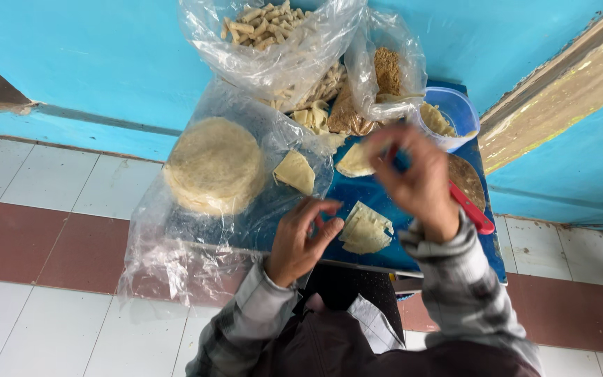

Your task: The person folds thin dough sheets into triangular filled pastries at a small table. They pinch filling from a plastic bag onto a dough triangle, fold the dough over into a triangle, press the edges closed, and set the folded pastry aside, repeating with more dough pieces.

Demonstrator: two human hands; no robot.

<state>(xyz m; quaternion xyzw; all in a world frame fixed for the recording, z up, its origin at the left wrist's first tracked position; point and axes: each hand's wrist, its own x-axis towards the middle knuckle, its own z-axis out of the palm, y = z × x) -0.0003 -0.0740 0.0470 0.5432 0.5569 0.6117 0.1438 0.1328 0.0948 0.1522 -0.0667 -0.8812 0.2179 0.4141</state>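
left hand (300, 241) grip narrow, fingertips curled, holding nothing | right hand (417, 178) blurred, grip state can't tell, red-handled tool (470, 207) under it, long axis 10-to-4 o'clock | folded wrapper pieces (366, 229) at 3 o'clock of left grip, just beside | blue counter (378, 199), wrapper stack (214, 165) at 10 o'clock on plastic bag | tiled floor, blue wall

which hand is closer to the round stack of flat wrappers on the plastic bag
Left. The left hand sits just beside the round stack of wrappers, toward the folded wrapper pieces. The right hand is farther away, raised over the blue board near the tub.
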